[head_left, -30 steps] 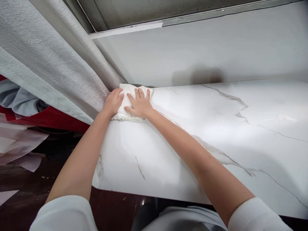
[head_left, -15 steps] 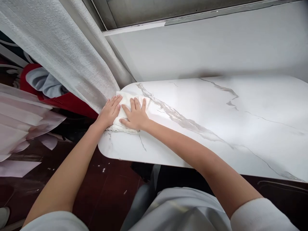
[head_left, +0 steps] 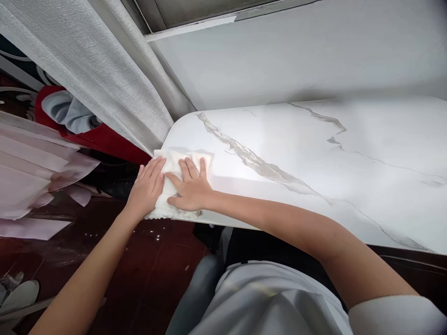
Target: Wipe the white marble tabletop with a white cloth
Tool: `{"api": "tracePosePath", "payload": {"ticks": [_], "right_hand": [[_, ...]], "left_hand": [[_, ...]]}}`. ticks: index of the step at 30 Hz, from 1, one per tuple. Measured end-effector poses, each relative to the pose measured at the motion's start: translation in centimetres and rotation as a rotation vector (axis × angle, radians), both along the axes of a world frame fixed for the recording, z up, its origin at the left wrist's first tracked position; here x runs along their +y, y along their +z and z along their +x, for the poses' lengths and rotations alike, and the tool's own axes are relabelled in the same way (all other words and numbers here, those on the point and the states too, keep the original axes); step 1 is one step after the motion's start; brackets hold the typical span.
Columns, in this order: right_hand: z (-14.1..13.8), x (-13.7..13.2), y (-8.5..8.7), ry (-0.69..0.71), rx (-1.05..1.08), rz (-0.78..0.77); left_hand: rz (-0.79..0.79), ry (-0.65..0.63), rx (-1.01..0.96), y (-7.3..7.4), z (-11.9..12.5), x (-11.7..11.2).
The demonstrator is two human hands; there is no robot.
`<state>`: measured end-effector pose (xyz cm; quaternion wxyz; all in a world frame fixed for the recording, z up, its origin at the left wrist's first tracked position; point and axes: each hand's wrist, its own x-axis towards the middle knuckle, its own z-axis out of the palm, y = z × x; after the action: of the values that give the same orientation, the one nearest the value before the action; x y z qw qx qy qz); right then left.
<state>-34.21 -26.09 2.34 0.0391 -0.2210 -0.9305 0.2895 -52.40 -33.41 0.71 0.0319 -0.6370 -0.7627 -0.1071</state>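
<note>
- A white cloth lies spread on the left end of a white, marble-patterned tabletop, covering its near left corner; its ruffled lower edge reaches the table's near edge.
- The left hand rests palm down on the cloth's left side, fingers straight and close together, pointing away from the body.
- The right hand lies flat on the cloth just beside it, fingers fanned and thumb out towards the left hand; neither hand pinches the fabric.
- A pale grey curtain hangs by the table's far left corner, in front of part of a red container with grey fabric in it.
- Sheer pink fabric hangs further left, above a glossy dark red floor.
- A plain pale wall stands behind the tabletop.
</note>
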Motion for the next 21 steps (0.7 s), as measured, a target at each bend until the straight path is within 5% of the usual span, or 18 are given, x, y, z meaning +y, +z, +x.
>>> {"api": "tracePosePath", "payload": {"ticks": [7, 11, 16, 21], "right_hand": [[-1.0, 0.2, 1.5, -0.114, 0.078, -0.241], [-2.9, 1.9, 0.6, -0.25, 0.146, -0.134], [-4.4, 6.3, -1.3, -0.362, 0.226, 0.187], [-5.5, 11.9, -1.8, -0.452, 0.192, 0.258]], "left_hand": [[0.003, 0.011, -0.008, 0.2, 0.6, -0.1], [0.033, 0.025, 0.031, 0.1, 0.8, 1.5], [0.066, 0.02, 0.041, -0.4, 0.1, 6.8], [0.092, -0.028, 0.003, -1.0, -2.0, 14.7]]}}
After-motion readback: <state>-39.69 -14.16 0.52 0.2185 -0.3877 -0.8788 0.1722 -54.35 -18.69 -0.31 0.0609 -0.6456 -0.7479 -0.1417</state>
